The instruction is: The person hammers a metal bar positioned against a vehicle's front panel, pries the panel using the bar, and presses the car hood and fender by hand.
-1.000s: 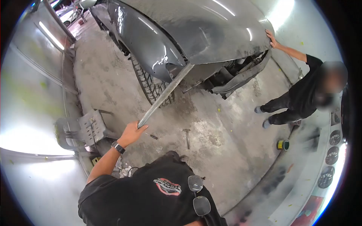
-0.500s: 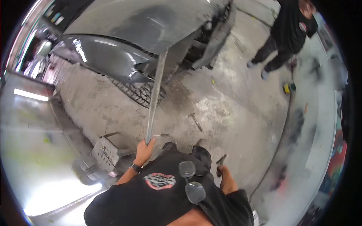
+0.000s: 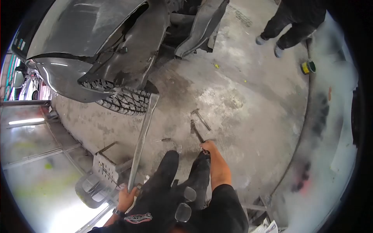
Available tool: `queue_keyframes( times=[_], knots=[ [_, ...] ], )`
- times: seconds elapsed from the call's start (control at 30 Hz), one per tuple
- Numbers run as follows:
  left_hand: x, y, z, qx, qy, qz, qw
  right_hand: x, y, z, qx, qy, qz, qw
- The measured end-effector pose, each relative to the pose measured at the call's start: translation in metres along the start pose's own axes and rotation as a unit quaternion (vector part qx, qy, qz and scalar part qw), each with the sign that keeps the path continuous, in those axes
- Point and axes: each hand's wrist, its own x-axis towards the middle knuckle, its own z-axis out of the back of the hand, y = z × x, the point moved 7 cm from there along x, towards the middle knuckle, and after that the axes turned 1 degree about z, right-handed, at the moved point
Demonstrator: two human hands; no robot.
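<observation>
A long metal bar (image 3: 141,143) is gripped near its lower end by the wrapped fingers of the left hand (image 3: 126,198); whether its upper end touches the tyre (image 3: 124,102) of the car (image 3: 64,37) cannot be told. A hammer (image 3: 197,133) is held by its handle, right-hand fingers (image 3: 204,145) curled around it, near another hammer (image 3: 203,121) on the floor (image 3: 256,128).

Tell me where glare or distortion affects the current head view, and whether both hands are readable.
Head view: strong glare low on the left wall; head view: fisheye bows the right wall along its base, corners black; head view: left hand on metal bar, right hand on hammer, both readable.
</observation>
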Motion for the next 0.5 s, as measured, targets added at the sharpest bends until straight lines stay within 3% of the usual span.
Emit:
queue_keyframes(
  times=[0.07, 0.13, 0.2, 0.23, 0.27, 0.33, 0.43, 0.5],
  knots=[
    [0.002, 0.001, -0.011, 0.039, -0.012, 0.021, 0.999, 0.042, 0.019, 0.004, -0.045, -0.001, 0.039, 0.998],
    [0.006, -0.003, -0.019, 0.042, -0.029, 0.034, 0.998, 0.114, 0.011, 0.0, -0.176, -0.023, 0.08, 0.981],
    [0.006, -0.001, -0.025, 0.024, -0.027, 0.039, 0.999, 0.099, 0.018, 0.032, -0.26, -0.214, 0.127, 0.933],
    [0.006, 0.003, -0.027, 0.029, -0.029, 0.053, 0.998, 0.102, 0.013, 0.051, -0.211, -0.169, 0.04, 0.962],
    [0.004, 0.01, -0.031, 0.036, -0.026, 0.068, 0.997, 0.111, -0.001, 0.069, -0.187, -0.213, 0.034, 0.959],
    [0.0, 0.008, -0.038, -0.01, -0.01, 0.082, 0.997, 0.072, 0.0, 0.122, -0.126, -0.386, 0.078, 0.91],
    [0.002, -0.011, -0.042, -0.039, 0.011, 0.042, 0.998, -0.008, 0.03, 0.158, -0.159, -0.41, 0.133, 0.888],
    [0.006, -0.041, -0.042, -0.085, 0.005, -0.018, 0.996, -0.038, 0.034, 0.131, -0.164, -0.485, 0.264, 0.817]
  ],
)
